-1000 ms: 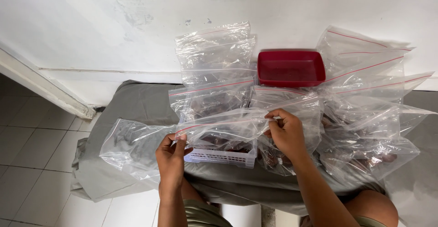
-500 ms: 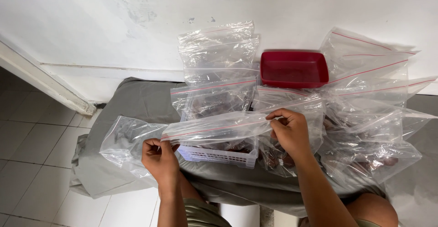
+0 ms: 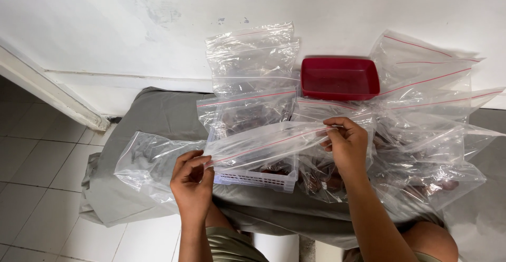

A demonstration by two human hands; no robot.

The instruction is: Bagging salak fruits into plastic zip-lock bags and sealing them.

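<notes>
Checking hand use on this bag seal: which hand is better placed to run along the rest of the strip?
Probably the left hand: it pinches the end of the zip bag strip, free to slide. The right hand anchors the far end.

Zip bags [image 3: 263,143]: clear, glossy, crinkled plastic
Red tray [image 3: 340,77]: smooth plastic
White basket [image 3: 258,178]: perforated plastic
Grey cover [image 3: 153,120]: matt cloth

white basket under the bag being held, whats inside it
The stretched clear bag between left hand and right hand covers most of the white basket. Dark pieces show through; what they are is unclear.
</notes>
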